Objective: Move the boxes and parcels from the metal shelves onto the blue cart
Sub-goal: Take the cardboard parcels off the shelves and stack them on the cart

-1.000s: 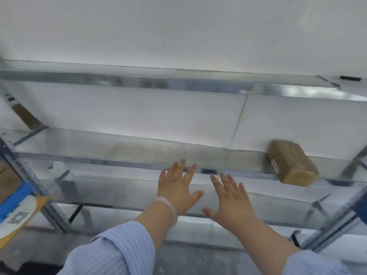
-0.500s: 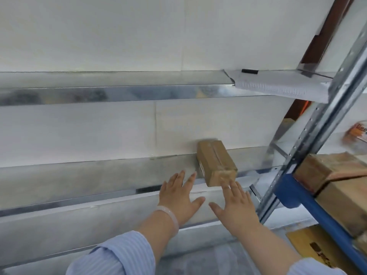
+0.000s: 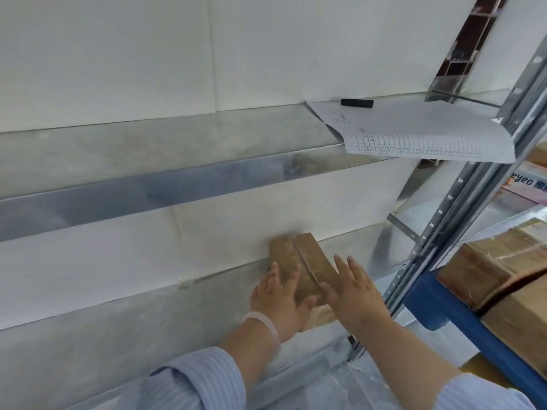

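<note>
With several cardboard boxes (image 3: 500, 267) already on the blue cart (image 3: 461, 318), our left hand (image 3: 278, 297) and right hand (image 3: 352, 288), fingers spread, flank the shelf's last visible small parcel (image 3: 302, 261).

Only legible text: blue letters reading roughly "eyeo", upside down, on a white-and-orange package (image 3: 529, 184) at the right edge, just right of the metal upright (image 3: 461, 184). Paper sheet (image 3: 414, 134) left of that upright, on the upper shelf, carries a printed ruled table; entries too small to read. Brown box labels unreadable.
</note>
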`<control>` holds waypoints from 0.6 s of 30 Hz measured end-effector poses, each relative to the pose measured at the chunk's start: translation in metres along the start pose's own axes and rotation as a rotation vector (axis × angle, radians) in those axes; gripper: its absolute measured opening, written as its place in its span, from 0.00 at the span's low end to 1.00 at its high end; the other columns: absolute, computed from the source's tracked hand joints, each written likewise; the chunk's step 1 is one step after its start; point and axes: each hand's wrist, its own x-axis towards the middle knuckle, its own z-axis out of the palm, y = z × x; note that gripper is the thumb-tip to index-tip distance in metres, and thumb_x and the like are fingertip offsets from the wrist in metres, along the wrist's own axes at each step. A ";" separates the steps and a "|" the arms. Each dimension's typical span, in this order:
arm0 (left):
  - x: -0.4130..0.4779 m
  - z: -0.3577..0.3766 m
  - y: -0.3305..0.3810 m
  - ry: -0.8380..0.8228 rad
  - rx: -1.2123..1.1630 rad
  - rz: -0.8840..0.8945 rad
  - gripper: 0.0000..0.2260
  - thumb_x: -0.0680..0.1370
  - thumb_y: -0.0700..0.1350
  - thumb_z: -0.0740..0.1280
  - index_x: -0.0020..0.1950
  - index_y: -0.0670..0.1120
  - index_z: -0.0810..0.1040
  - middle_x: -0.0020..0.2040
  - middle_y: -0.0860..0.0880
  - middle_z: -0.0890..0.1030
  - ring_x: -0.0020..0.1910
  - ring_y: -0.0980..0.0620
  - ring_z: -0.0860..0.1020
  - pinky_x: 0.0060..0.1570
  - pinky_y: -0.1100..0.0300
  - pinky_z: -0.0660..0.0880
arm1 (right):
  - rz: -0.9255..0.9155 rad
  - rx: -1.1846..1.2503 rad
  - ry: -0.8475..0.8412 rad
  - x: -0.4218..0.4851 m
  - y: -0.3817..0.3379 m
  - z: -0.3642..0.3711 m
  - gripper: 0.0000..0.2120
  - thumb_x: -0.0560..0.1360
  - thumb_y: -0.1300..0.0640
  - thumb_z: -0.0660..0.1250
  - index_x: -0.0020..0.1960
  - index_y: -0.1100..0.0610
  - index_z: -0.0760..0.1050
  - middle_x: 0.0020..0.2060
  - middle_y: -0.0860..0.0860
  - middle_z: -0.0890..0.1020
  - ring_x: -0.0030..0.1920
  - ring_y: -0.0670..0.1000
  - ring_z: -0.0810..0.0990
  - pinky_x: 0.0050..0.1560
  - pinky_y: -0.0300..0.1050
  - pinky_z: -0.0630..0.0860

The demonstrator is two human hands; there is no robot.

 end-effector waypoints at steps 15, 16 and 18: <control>0.043 0.035 0.004 0.075 -0.684 -0.141 0.34 0.76 0.58 0.65 0.74 0.70 0.46 0.78 0.51 0.49 0.73 0.47 0.62 0.69 0.51 0.67 | -0.066 0.378 -0.232 0.051 0.020 0.021 0.32 0.78 0.42 0.60 0.77 0.37 0.48 0.66 0.49 0.73 0.54 0.46 0.72 0.58 0.43 0.72; 0.041 0.036 0.005 0.101 -0.716 -0.162 0.35 0.76 0.56 0.66 0.74 0.69 0.47 0.77 0.51 0.50 0.73 0.47 0.62 0.68 0.51 0.68 | -0.091 0.376 -0.243 0.052 0.019 0.021 0.32 0.78 0.42 0.60 0.77 0.37 0.48 0.66 0.49 0.73 0.54 0.46 0.72 0.56 0.43 0.72; 0.033 0.035 0.007 0.152 -0.769 -0.200 0.35 0.77 0.53 0.67 0.75 0.67 0.48 0.77 0.51 0.52 0.71 0.48 0.64 0.67 0.52 0.70 | -0.153 0.362 -0.260 0.054 0.016 0.019 0.32 0.78 0.42 0.60 0.76 0.37 0.48 0.66 0.49 0.73 0.54 0.47 0.73 0.54 0.42 0.71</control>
